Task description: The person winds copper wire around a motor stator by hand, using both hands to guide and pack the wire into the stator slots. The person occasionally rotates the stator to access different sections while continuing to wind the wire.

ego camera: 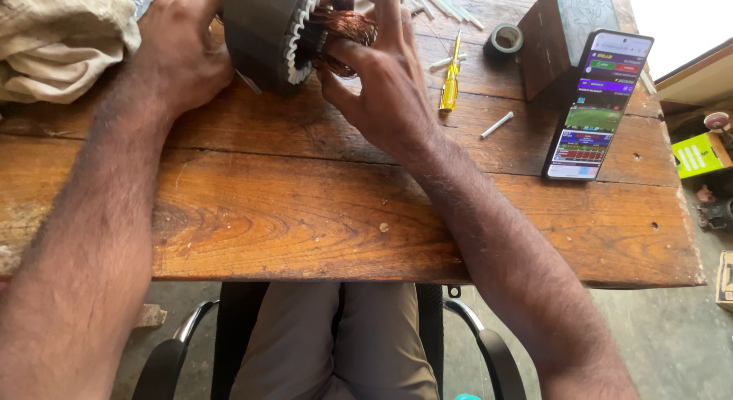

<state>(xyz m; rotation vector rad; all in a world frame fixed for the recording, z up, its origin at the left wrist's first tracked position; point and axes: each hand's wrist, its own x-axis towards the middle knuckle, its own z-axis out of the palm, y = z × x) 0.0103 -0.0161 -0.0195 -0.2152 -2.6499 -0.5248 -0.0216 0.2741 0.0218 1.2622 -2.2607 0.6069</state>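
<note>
Worn orange-brown planks make up the wooden table point(305, 209), scarred with cracks and small holes, with a bare concrete floor showing beyond its near edge. At the far left corner lies a crumpled beige cloth point(57, 37). Just right of it, the left hand point(179, 53) is wrapped around the dark outer body of a motor stator point(263, 33), fingers curled closed against its left side and steadying it where it rests on the tabletop near the far edge. The stator lies on its side, its white slot insulation and copper winding point(343, 26) facing right. The right hand point(382, 79) sits hard against that open end, thumb below and fingers bent over the top of the copper coils, closed on the winding itself; so the stator lies directly between the two hands, touching both.

Right of the right hand, a yellow-handled screwdriver point(450, 83) lies pointing away, with several thin white sleeves point(496, 125) scattered near it. A roll of dark tape point(505, 40) sits further back, next to a carved dark wooden box point(561, 33). A smartphone point(595, 106) leans against that box, its screen lit. Below the table edge, the person's khaki-clad lap and the chair armrests point(489, 346) are visible.
</note>
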